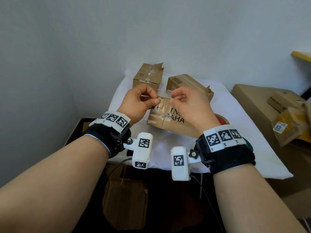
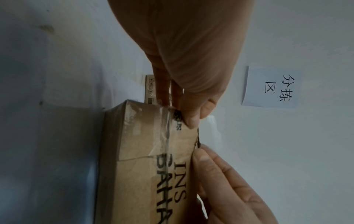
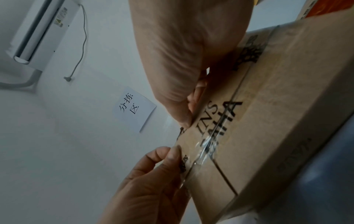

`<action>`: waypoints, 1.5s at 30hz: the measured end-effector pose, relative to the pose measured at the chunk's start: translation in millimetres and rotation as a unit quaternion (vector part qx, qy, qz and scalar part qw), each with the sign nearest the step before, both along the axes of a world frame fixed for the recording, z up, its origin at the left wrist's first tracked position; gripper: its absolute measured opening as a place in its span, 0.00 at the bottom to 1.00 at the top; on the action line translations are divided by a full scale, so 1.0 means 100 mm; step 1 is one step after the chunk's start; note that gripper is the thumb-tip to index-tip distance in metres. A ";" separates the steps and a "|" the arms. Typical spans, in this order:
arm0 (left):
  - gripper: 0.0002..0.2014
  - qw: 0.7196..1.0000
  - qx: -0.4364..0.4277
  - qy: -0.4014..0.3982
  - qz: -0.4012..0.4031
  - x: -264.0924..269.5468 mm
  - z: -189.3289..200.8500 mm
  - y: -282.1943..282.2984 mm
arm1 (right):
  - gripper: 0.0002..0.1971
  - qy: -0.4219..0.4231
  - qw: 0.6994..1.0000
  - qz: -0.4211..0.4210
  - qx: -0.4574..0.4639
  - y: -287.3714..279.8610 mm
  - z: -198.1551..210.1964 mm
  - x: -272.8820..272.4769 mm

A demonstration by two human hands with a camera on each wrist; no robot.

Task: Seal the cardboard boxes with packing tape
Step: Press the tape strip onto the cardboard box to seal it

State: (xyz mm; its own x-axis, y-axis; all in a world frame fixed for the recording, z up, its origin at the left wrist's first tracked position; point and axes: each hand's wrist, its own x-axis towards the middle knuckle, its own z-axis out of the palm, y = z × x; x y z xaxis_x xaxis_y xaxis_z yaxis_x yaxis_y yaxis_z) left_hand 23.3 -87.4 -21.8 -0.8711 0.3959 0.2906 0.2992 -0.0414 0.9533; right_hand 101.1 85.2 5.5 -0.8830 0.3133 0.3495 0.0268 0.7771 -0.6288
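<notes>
item: printed cardboard box (image 1: 170, 121), flat on white cloth (image 1: 235, 132), centre of table; long axis runs 9 to 3 o'clock, flap seam crossing it toward 12.
item: clear tape strip (image 1: 164, 105), held taut just above the box's far edge, stretched 9 to 3 between the hands.
left hand (image 1: 138, 101): at 9 o'clock of the strip, thumb and forefinger pinching its end, other fingers curled.
right hand (image 1: 190, 105): at 3 o'clock, pinching the opposite end likewise.
both hands equally near; wrists raised, palms facing inward.
judgement: strip must go down toward 6 o'clock over the seam.
also: two boxes at 12 o'clock; tape roll (image 1: 222, 119) behind right wrist.
</notes>
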 end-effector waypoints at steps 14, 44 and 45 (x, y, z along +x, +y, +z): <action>0.12 0.987 -0.096 0.119 0.042 0.00 -0.03 0.01 | 0.07 -0.011 1.000 -0.023 -0.006 -0.01 0.01 -0.05; 0.14 0.983 -0.127 0.123 0.048 0.03 0.01 -0.01 | 0.11 0.003 1.000 -0.018 -0.013 0.00 -0.01 -0.08; 0.16 0.986 -0.117 0.106 0.054 0.03 0.01 -0.01 | 0.11 0.005 1.000 -0.020 -0.015 0.00 -0.01 -0.09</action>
